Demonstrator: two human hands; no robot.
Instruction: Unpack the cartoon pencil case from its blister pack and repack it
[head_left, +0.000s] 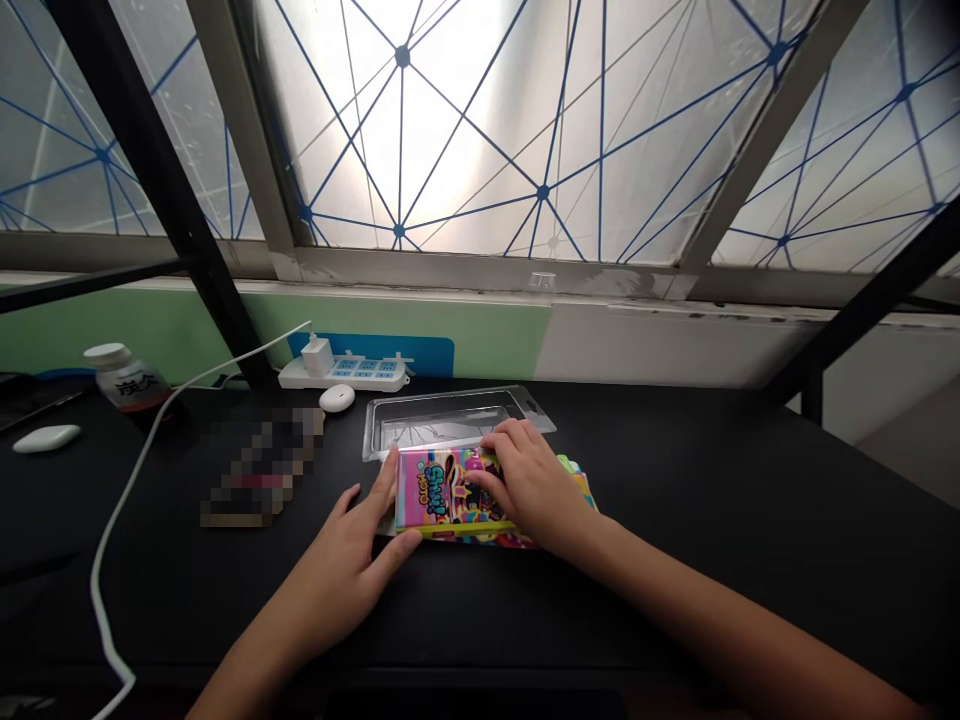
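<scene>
A flat, colourful printed box [439, 490], with a pink left end and cartoon lettering, lies on the black desk. It rests on other brightly printed pieces, whose edges show at the right and front. My left hand [349, 555] holds the box's left end, index finger at the side and thumb at the near corner. Across the right part of the box lies my right hand [536, 490], fingers bent over the far edge and thumb on top. That hand hides much of the print. Just behind the box is a clear plastic blister tray [442, 410].
A white power strip [360, 375] with a plugged-in charger stands by the wall. Nearby are a round white case [337, 398], a blurred-out rectangular object [262, 475], a white-capped bottle [127, 380] and a white oval item [46, 439]. A white cable [124, 500] crosses the left side.
</scene>
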